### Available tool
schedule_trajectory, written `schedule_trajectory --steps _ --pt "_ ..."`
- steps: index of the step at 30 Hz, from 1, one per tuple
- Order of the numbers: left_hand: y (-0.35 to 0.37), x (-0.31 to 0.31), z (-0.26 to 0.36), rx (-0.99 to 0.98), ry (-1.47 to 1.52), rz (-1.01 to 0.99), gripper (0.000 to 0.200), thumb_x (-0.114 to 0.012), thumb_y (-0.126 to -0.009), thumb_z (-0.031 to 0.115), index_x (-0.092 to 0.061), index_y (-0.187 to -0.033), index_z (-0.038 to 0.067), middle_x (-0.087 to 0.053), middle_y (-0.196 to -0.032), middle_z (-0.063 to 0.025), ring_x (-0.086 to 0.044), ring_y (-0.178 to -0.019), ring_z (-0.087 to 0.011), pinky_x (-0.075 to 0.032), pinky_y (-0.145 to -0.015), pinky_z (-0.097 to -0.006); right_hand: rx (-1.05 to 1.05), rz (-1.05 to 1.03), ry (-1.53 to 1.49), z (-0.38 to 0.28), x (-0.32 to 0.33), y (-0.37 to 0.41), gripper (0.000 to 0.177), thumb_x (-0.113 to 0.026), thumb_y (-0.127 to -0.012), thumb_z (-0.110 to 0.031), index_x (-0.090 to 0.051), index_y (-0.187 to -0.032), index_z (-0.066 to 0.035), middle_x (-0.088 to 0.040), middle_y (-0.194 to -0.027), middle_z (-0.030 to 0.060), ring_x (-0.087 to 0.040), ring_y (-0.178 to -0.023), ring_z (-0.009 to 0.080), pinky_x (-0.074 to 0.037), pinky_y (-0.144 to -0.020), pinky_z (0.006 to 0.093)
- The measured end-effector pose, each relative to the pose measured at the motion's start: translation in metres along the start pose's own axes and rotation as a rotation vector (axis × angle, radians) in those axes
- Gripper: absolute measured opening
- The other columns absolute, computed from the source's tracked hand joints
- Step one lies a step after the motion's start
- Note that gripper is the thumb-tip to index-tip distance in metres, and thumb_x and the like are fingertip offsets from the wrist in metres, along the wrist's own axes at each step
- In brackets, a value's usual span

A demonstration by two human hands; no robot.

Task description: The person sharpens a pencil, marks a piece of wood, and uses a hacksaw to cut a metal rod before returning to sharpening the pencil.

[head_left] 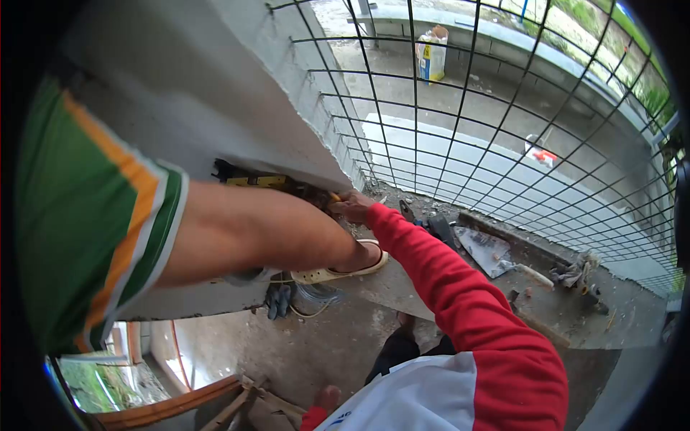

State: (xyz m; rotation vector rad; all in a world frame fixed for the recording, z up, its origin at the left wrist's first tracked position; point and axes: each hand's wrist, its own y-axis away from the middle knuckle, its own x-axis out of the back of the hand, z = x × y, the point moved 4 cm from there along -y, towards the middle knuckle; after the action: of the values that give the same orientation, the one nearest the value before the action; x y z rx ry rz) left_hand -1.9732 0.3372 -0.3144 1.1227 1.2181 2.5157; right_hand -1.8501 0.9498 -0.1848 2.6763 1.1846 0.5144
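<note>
My right hand [351, 206], in a red sleeve, reaches up to the ledge at the foot of the wall. Its fingers are closed around a small yellow-orange piece [335, 197], and I cannot tell what that is. Just left of it lies a long yellow bar [267, 180], like a spirit level, partly hidden behind another person's bare leg [266, 230]. My left hand [328, 398] shows only in part at the bottom, low beside my white shirt, its fingers mostly hidden.
The other person's cream clog [345, 270] stands on the ledge near my right wrist. Black wire mesh [463, 93] rises beyond it. Dark tools [438, 228], a plastic sheet [485, 251] and rubble lie along the ledge. Gloves [279, 300] and coiled wire [316, 296] lie left.
</note>
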Motion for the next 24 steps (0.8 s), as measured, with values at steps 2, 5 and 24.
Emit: schedule_trajectory --steps 2,5,24 --pt "0.017 -0.015 -0.034 0.071 -0.117 -0.068 0.035 -0.059 -0.081 0.044 -0.068 -0.092 0.012 -0.068 -0.089 -0.0131 -0.066 -0.086 -0.0316 -0.052 -0.075 -0.0419 0.17 0.027 0.39 -0.017 -0.012 -0.033 0.039 -0.057 -0.085 -0.046 -0.068 -0.097 -0.01 -0.067 -0.089 0.0096 -0.065 -0.08 0.025 -0.05 -0.069 0.0388" --pt "0.02 -0.034 -0.061 0.193 -0.227 -0.143 0.034 -0.058 -0.082 0.043 -0.068 -0.093 0.012 -0.069 -0.087 -0.0123 -0.067 -0.084 -0.0315 -0.053 -0.073 -0.0424 0.309 0.068 0.722 -0.024 -0.04 -0.084 0.039 -0.056 -0.085 -0.045 -0.068 -0.098 -0.011 -0.066 -0.094 0.0106 -0.064 -0.084 0.027 -0.05 -0.071 0.0402" --pt "0.028 0.009 0.05 0.091 0.253 0.144 0.026 -0.063 -0.084 0.03 -0.065 -0.096 0.006 -0.069 -0.083 -0.0128 -0.067 -0.068 -0.0192 -0.053 -0.063 -0.0347 0.43 0.187 0.899 0.012 -0.083 -0.161 0.033 -0.049 -0.087 -0.037 -0.066 -0.106 -0.018 -0.058 -0.113 0.0179 -0.058 -0.103 0.0389 -0.047 -0.083 0.0514"
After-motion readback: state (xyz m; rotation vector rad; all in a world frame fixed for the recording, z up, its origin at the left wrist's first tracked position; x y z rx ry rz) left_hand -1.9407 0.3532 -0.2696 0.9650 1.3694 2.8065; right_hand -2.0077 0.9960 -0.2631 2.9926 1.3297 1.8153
